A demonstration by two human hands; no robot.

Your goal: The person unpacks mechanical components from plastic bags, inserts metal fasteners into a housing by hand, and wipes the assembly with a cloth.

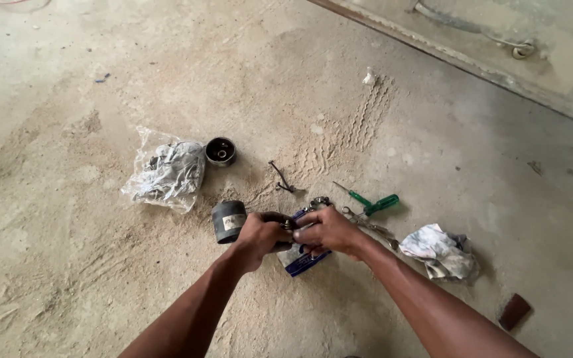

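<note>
A blue-and-white carton (pixel 302 260) lies flat on the sandy floor (pixel 74 265) under the hands, its long axis running from near-left to far-right; its print is too small to tell. Just left stands a dark cylinder (pixel 228 221) with a pale rectangular label on its side. The left hand (pixel 260 235) and right hand (pixel 326 231) meet above the carton, both pinching a small metal part (pixel 288 224) between their fingertips; its shape is mostly hidden. Farther left lies a clear plastic bag (pixel 165 171) beside a black cup (pixel 221 151). A green screwdriver (pixel 371 201) points far-left, and a crumpled rag (pixel 440 249) lies to the right.
</note>
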